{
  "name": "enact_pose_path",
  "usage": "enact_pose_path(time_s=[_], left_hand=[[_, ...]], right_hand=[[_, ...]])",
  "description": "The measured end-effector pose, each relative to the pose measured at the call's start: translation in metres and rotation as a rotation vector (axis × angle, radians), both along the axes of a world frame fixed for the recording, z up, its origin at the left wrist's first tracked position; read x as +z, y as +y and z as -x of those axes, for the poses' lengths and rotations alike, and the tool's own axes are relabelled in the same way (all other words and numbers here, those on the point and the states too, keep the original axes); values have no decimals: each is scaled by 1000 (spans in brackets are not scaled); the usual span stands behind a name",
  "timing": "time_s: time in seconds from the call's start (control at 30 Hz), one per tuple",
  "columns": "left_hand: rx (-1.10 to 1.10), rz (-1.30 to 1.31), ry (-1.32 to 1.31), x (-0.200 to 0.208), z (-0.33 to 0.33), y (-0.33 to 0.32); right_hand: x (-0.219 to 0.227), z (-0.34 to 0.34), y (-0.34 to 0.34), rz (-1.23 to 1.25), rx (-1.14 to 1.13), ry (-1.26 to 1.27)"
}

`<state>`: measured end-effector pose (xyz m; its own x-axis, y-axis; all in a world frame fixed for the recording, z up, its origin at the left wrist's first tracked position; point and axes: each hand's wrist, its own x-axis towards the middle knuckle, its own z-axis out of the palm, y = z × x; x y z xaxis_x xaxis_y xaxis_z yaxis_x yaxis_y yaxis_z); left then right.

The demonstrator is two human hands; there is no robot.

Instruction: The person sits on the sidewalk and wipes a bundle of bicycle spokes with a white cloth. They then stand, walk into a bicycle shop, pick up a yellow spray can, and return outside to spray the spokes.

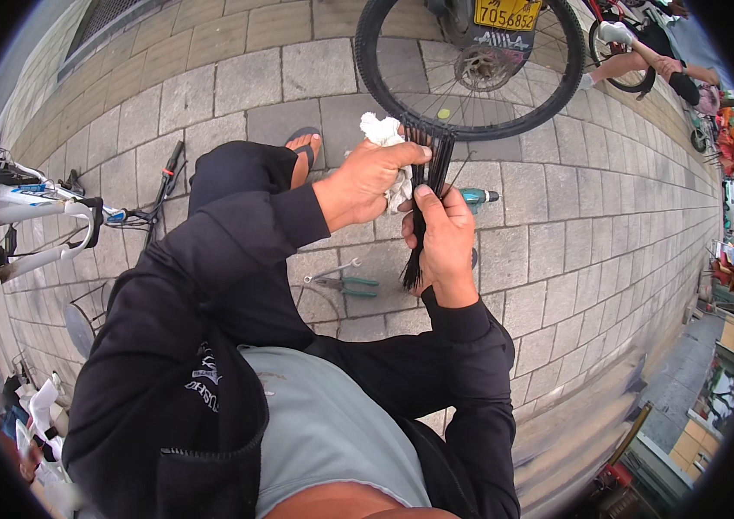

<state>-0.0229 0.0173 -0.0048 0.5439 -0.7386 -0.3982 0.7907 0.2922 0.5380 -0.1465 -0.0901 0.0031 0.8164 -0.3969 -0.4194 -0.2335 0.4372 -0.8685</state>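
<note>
Between my hands is a bundle of thin black rods (441,157) that look like bicycle spokes, fanned at the top and gathered at the lower end. My left hand (360,183) is closed on a crumpled white rag (378,130), its thumb pressed against the bundle's left side. My right hand (448,246) grips the bundle lower down, thumb on top; its other fingers are partly hidden. Just beyond, a wheel with a black tyre (471,134) stands close to the rods' upper ends. A teal tool (477,196) lies partly hidden behind my right hand.
Green-handled pliers (357,286) and a wrench (332,270) lie on the paving (548,259) below my hands. At the left rests a white bicycle frame (38,212) with a black handlebar (168,177). A person (665,65) sits at the upper right near another wheel.
</note>
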Motion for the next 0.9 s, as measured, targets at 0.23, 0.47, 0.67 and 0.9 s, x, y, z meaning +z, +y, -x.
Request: enact_pose_path(time_s=[0.23,0.47,0.67,0.9], left_hand=[[-81,-96,-182,-5,-1,0],[-206,-157,-306,-9,-5,5],[-188,-124,-257,1,-4,1],[-267,-165,-285,0,-3,0]], right_hand=[[3,-4,0,70,27,62],[0,2,-6,0,149,111],[4,4,-2,-19,57,79],[5,6,-3,-59,21,87]])
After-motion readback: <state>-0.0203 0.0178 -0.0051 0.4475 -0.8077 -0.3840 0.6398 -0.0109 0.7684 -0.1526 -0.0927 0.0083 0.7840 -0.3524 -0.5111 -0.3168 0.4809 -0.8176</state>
